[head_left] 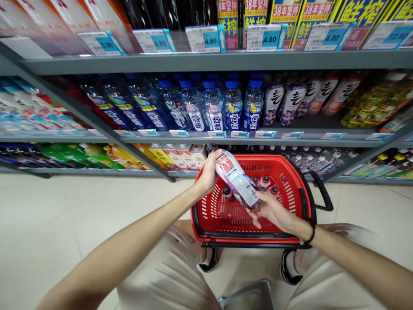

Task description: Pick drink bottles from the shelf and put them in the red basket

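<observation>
Tilted over a red shopping basket (206, 228) is a bottle (237, 178) with a white and purple label, its dark cap toward the upper left. My left hand (209, 172) is closed around the neck end. At the base end, my right hand (269, 209) grips the bottle with its thumb on the label side and some fingers curled below. Several small dark-capped bottles (226, 193) stand inside the basket, partly hidden by the held bottle.
Shelves in front hold blue-capped drink bottles (211, 103), purple-labelled bottles (295, 101) and yellow cartons (285, 21). A grey shelf edge (206, 62) runs across above the basket. The basket's black handle (322, 193) sticks out right. A stool (251, 297) shows between my legs.
</observation>
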Action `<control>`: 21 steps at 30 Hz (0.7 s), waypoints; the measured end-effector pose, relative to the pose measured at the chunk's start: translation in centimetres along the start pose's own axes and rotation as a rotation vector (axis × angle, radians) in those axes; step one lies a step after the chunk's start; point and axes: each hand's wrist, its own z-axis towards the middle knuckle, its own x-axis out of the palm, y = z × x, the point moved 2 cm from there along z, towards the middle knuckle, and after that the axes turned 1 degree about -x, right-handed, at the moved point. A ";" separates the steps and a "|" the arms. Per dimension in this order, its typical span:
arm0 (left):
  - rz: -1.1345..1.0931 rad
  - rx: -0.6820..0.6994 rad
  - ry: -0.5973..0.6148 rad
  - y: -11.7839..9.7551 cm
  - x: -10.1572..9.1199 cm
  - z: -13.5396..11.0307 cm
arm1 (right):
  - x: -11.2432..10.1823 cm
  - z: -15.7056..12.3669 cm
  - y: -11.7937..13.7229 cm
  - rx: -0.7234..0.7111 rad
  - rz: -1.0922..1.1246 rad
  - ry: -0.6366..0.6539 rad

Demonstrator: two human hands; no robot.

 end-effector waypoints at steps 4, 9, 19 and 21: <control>0.015 0.009 0.080 -0.8 0.4 -0.4 | 0.8 -0.5 -0.1 0.043 -0.065 0.092; 0.032 0.005 0.159 -1.0 0.5 -0.5 | 0.8 -0.5 -0.3 0.015 -0.133 0.056; 0.248 0.049 0.204 -0.7 -1.4 0.7 | -0.6 0.1 -1.2 -0.095 -0.363 -0.120; 0.324 0.046 0.194 -0.6 -1.7 0.9 | -0.9 0.2 -0.9 -0.110 -0.482 -0.132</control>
